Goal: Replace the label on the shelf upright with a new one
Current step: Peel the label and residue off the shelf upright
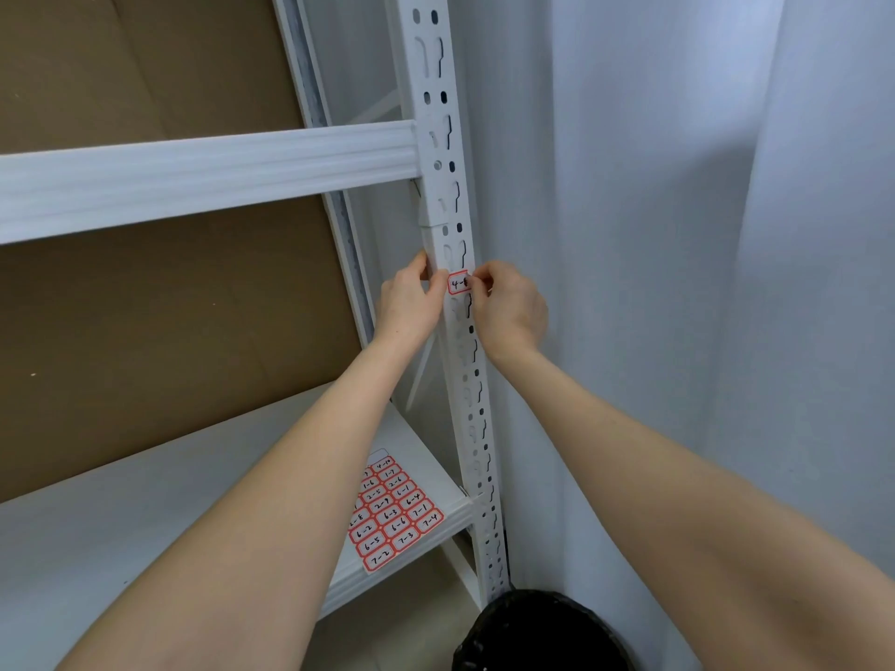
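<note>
Here both hands are raised to the upright [448,196], a white post with rows of slots and holes, just below the beam [208,176]. The label [457,283], white with a red border, sits on the front face of the upright, between the two hands. Its writing begins with "4-"; the rest is hidden by fingers. The left hand [409,302] holds the upright from the left side: the fingers are curled round the edge of the post and go behind it, and the thumb lies on the front face, its tip just beside the left end of the label. Whether the thumb touches the label I cannot tell. The right hand [508,307] is at the right edge of the post with its fingers bent together, and the fingertips [477,283] pinch the right end of the label. Whether this end is lifted from the metal or lies flat, I cannot tell. Lower down, a sheet [394,513] of similar red-bordered labels with handwritten numbers lies on the shelf [145,525], near its right front corner, partly hidden by the left forearm. A black bin [542,632] stands at the foot of the upright. Brown cardboard [145,331] closes the back of the rack, and a white curtain [678,234] hangs at the right.
</note>
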Demonstrator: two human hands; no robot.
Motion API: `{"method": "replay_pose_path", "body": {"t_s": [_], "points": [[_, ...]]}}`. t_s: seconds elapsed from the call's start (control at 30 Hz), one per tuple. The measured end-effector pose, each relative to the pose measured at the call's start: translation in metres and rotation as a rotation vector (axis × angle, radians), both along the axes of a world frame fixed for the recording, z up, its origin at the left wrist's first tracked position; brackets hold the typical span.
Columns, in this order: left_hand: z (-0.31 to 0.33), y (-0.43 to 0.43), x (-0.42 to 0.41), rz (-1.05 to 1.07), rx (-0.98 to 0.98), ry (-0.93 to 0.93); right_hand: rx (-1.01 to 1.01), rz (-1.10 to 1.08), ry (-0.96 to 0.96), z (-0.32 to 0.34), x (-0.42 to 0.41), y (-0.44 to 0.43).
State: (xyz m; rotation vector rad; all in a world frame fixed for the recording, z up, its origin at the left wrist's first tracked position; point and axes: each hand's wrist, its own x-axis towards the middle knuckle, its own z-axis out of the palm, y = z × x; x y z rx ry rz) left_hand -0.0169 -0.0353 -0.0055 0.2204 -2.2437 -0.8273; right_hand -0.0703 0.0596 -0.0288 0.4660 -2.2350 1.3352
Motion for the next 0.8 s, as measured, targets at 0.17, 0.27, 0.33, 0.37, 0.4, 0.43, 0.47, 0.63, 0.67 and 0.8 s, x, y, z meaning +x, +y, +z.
{"method": "replay_pose_path", "body": {"t_s": [0.17, 0.27, 0.33, 0.37, 0.4, 0.43, 0.47, 0.63, 0.67, 0.8], "points": [[0.000, 0.000, 0.000, -0.007, -0.005, 0.004, -0.110, 0.027, -0.031, -0.007, 0.002, -0.002], [0.000, 0.000, 0.000, -0.010, 0.009, 0.005, -0.188, 0.045, -0.031, -0.013, 0.002, -0.002], [0.000, 0.000, 0.000, -0.008, 0.009, 0.004, -0.200, 0.049, -0.031, -0.013, 0.002, -0.004], [0.000, 0.000, 0.000, -0.008, 0.007, 0.006, -0.212, 0.054, -0.045, -0.013, 0.002, -0.005], [0.000, 0.000, 0.000, -0.008, 0.002, 0.010, -0.236, 0.060, -0.067, -0.013, 0.002, -0.006], [0.000, 0.000, 0.000, -0.008, -0.003, 0.012, -0.267, 0.064, -0.094, -0.012, 0.003, -0.006], [0.000, 0.000, 0.000, -0.007, -0.005, 0.012, -0.299, 0.063, -0.123, -0.012, 0.004, -0.007], [-0.001, -0.001, -0.001, -0.001, -0.007, 0.013, -0.373, 0.049, -0.182, -0.011, 0.008, -0.005], [-0.001, -0.001, -0.001, -0.001, -0.009, 0.014, -0.376, 0.048, -0.185, -0.010, 0.008, -0.005], [-0.001, -0.001, -0.002, 0.003, -0.012, 0.012, -0.377, 0.037, -0.190, -0.009, 0.009, -0.004]]}}
